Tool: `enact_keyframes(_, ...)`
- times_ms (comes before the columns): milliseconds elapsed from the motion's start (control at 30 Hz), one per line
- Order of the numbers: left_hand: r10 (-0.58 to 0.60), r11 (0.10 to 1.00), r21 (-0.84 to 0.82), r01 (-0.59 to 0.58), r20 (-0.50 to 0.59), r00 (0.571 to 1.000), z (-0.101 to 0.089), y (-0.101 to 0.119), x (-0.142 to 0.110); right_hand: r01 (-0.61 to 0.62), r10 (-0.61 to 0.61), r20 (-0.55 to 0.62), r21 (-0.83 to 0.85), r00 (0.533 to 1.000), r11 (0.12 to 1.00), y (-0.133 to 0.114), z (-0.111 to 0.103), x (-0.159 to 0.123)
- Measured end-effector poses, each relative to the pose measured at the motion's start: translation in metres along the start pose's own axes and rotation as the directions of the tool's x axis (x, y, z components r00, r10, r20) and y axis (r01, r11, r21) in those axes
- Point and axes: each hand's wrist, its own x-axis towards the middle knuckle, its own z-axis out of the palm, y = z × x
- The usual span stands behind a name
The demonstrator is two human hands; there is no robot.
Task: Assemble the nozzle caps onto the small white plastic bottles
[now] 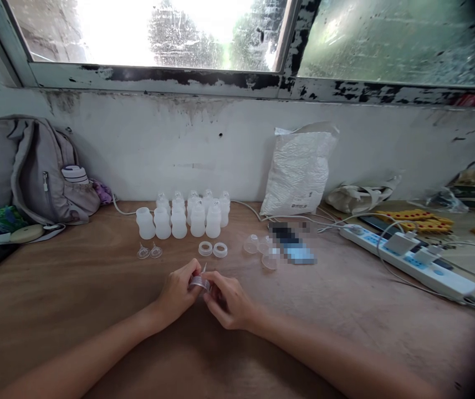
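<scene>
My left hand (179, 289) is closed on a whitish bottle collar ring (199, 283) held just above the table. My right hand (229, 302) pinches at the same ring from the other side, its fingertips by a clear nipple tip (204, 268) that pokes up from it. Fingers hide part of both pieces. Beyond my hands lie two white collar rings (220, 250) and, to their left, two clear nipples (156, 251). Several small frosted baby bottles (179, 223) stand in rows behind; the front-left bottle (145, 224) has no top. On the right are three clear dome caps (251, 244).
A grey backpack (41, 172) sits at the left against the wall. A white plastic package (299, 169) leans at the back. A blurred phone-like item (299, 253) lies beside the caps. The white power strip (412, 263) with cords spans the right, near yellow items (420, 219).
</scene>
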Motion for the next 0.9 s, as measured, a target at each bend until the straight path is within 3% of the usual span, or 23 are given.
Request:
enact_keyframes(167, 0.019, 0.999, -0.026, -0.021, -0.051, 0.999, 0.001, -0.004, 0.003, -0.019, 0.019, -0.011, 0.04, 1.0, 0.999, -0.002, 0.0, 0.002)
enact_keyframes(300, -0.059, 0.992, -0.123, 0.043, -0.13, 0.99, -0.001, -0.004, 0.006, -0.09, 0.096, -0.117, 0.052, 0.989, 0.995, 0.001, 0.002, 0.008)
enact_keyframes(433, -0.022, 0.973, -0.231, 0.0, -0.09, 0.996, -0.005, 0.0, 0.007, -0.098, 0.119, -0.204, 0.108, 0.972, 0.989, 0.012, 0.001, 0.014)
enact_keyframes(567, 0.09, 0.984, -0.146, -0.097, -0.052, 0.995, -0.005, 0.001, 0.008, -0.141, 0.178, -0.221, 0.175, 0.959, 0.974, 0.021, 0.002, 0.016)
enact_keyframes(767, 0.144, 0.989, -0.019, -0.145, -0.037, 0.989, -0.002, -0.006, 0.009, -0.282, 0.309, -0.175, 0.162, 0.935, 0.945, 0.022, 0.007, 0.016)
enact_keyframes(900, 0.304, 0.943, 0.133, -0.304, 0.023, 0.952, -0.004, -0.01, 0.01, -0.271, 0.293, -0.178, 0.141, 0.939, 0.952, 0.023, 0.008, 0.016)
